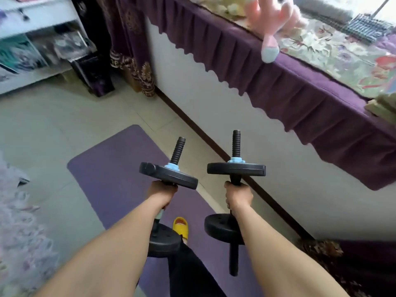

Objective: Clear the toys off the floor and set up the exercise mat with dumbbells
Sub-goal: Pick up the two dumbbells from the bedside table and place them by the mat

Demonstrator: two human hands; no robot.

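A purple exercise mat lies flat on the tiled floor beside the wall. My left hand grips the handle of a black dumbbell, held nearly upright above the mat, its lower plate by my leg. My right hand grips a second black dumbbell, also upright, over the mat's right edge. Both dumbbells have light blue nuts and threaded bar ends. A pink plush toy and a pale yellow plush toy lie on the raised platform at the upper right.
A purple-skirted platform with a floral cover runs along the right. A white shelf with books stands at the upper left, purple curtains beside it. A fluffy white rug lies at the left. My foot wears a yellow slipper.
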